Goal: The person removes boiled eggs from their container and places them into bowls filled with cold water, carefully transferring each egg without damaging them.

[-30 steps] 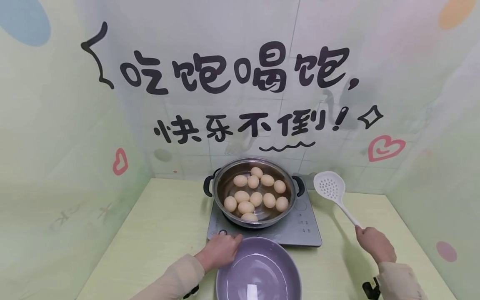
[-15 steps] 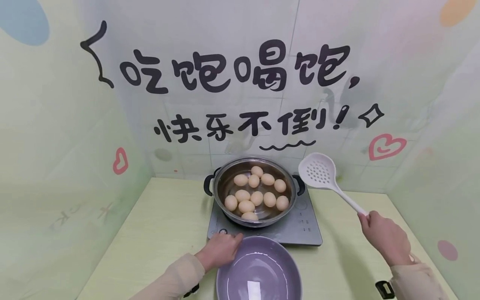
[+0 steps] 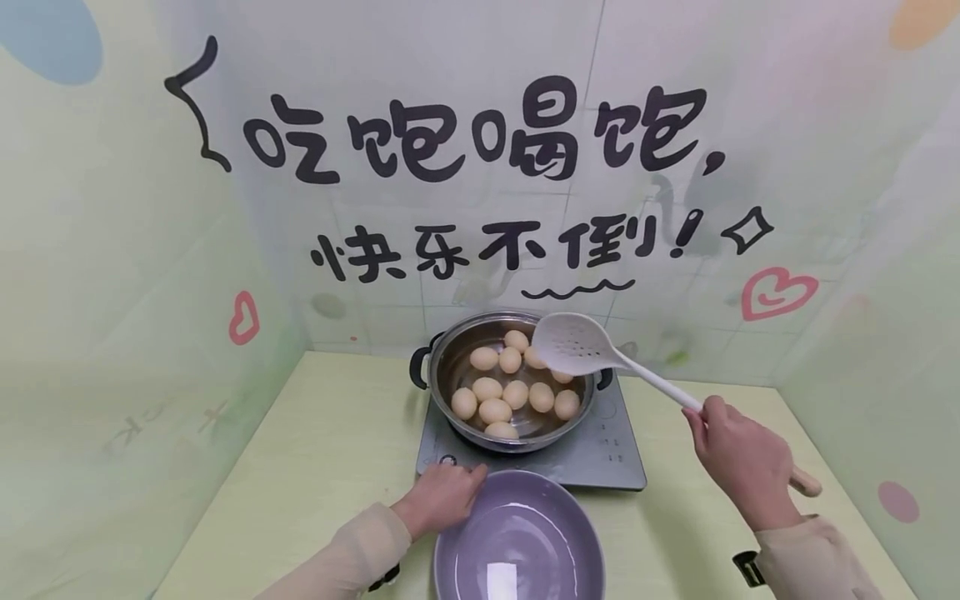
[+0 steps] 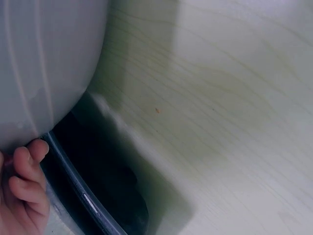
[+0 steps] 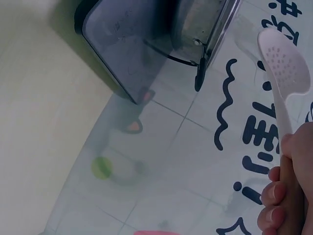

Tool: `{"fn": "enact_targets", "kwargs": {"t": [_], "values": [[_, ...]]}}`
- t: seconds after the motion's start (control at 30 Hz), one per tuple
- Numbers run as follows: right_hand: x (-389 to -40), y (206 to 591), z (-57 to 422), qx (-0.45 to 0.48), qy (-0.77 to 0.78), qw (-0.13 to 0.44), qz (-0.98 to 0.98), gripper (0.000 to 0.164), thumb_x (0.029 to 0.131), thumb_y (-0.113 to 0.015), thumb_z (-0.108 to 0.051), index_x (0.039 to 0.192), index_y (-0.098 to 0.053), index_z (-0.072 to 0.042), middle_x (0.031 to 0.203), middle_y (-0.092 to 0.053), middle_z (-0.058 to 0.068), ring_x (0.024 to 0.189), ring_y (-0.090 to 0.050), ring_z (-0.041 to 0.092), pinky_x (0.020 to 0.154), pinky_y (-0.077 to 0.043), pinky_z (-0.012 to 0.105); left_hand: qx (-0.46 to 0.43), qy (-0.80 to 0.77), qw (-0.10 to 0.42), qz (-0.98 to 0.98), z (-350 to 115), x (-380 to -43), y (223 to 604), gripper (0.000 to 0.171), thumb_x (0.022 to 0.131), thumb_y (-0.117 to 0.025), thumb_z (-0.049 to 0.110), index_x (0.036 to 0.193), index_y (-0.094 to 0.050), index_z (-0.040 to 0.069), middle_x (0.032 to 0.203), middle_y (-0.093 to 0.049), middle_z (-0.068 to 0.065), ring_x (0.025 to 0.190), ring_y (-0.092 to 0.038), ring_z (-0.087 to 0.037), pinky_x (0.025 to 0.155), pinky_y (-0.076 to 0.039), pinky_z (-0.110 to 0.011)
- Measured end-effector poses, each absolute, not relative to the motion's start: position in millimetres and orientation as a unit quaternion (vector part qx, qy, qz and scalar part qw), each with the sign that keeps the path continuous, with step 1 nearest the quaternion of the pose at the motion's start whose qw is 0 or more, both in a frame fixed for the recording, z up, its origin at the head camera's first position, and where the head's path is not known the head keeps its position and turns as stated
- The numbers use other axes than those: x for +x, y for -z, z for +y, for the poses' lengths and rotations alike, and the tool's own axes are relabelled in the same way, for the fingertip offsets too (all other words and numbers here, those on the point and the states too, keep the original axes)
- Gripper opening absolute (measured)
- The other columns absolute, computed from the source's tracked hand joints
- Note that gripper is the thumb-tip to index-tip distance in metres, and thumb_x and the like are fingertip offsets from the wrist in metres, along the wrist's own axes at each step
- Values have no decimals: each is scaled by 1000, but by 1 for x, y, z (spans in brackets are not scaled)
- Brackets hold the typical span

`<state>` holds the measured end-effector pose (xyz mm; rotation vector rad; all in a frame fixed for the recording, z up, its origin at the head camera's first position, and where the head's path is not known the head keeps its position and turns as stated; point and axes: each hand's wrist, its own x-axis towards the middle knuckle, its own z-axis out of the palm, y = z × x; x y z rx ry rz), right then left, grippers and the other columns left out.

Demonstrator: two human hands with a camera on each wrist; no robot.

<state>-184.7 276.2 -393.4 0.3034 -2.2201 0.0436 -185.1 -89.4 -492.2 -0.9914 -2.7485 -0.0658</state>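
My right hand point(image 3: 742, 458) grips a white slotted spoon point(image 3: 572, 343) by its handle, whose wooden end point(image 3: 805, 481) sticks out behind the palm. The spoon's perforated head is raised over the back right of a steel pot point(image 3: 448, 346), covering parts of some eggs in the head view. Several light brown eggs point(image 3: 495, 412) lie in clear liquid inside the pot. My left hand point(image 3: 447, 497) holds a purple bowl point(image 3: 517, 542) at its far left rim. In the left wrist view, curled fingers point(image 4: 30, 193) touch the bowl's outer wall point(image 4: 54, 58).
The pot stands on a grey induction cooker point(image 3: 592, 471) with touch markings at its right. Its black side handle point(image 3: 418, 369) juts out on the left. Behind the pale wooden table point(image 3: 315, 467) rises a printed wall covering point(image 3: 480, 192), with more covering on both sides.
My right hand has lifted the slotted spoon and swung its head left, from beside the cooker to over the pot. The left hand and the bowl have stayed in place.
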Motion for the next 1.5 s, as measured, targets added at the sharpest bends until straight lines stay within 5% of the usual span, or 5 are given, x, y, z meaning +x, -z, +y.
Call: {"fn": "enact_targets", "kwargs": {"t": [1.5], "values": [[-189,425,229,227,16,406,-885,52,99,-20,-41,70,-43,-4,50,-31,2,35,-25,15,32,-16,26,-330,33,88,-939,-89,-183,490,4,88,-50,18,85,-50,15,58,-54,1,50,-53,-20,40,-35,-29]]}}
